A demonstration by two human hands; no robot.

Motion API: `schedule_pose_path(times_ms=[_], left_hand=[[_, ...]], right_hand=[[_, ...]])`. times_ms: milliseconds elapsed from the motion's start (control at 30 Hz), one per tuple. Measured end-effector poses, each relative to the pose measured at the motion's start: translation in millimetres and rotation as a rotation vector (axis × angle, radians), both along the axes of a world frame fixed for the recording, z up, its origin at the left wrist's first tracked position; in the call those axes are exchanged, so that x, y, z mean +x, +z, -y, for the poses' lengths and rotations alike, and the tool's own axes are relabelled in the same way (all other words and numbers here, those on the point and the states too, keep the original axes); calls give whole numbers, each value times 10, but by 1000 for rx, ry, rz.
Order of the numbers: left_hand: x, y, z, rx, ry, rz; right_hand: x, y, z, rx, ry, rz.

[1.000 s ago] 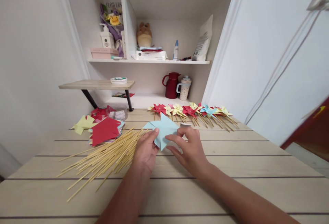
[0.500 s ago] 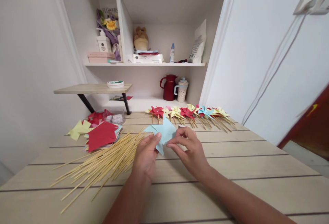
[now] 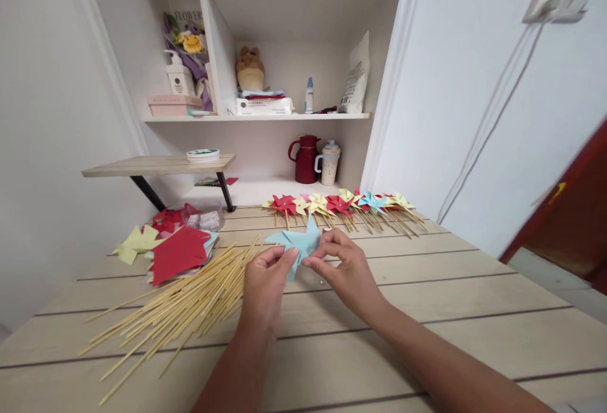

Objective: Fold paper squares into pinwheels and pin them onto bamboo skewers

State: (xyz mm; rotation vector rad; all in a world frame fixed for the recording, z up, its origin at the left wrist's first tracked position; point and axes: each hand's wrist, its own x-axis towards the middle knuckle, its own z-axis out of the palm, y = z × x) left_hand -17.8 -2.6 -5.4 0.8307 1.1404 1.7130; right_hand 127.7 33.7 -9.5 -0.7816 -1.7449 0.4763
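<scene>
A light blue paper pinwheel [image 3: 300,241] is held above the table between both hands, its points spread to the upper left, the top and below. My left hand [image 3: 266,281] pinches it from the lower left, thumb on the front of the paper. At its right side, the closed thumb and fingertips of my right hand [image 3: 349,274] press on the paper near the middle. Whether those fingertips also hold something small is hidden. A heap of thin wooden sticks [image 3: 190,308] lies on the table just left of my left hand.
Finished pinwheels on sticks [image 3: 339,205] lie in a row along the table's back. Cut red paper [image 3: 180,255] and a yellow paper piece [image 3: 135,243] lie at the left, near a clear plastic box [image 3: 208,218]. A small raised shelf [image 3: 156,165] stands behind them.
My right fingertips have moved slightly inward over the blue paper, and the pinwheel has tilted a little. The whole view has turned slightly to the right.
</scene>
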Motion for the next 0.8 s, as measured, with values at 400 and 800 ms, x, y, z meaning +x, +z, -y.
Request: schedule_pose_path(times_ms=[400,800], left_hand=[[11,53,30,11,12,-162],[24,67,35,16,-10,-158]], right_hand=[[31,17,-32,-38,0,4],[35,28,-33,-46,4,17]])
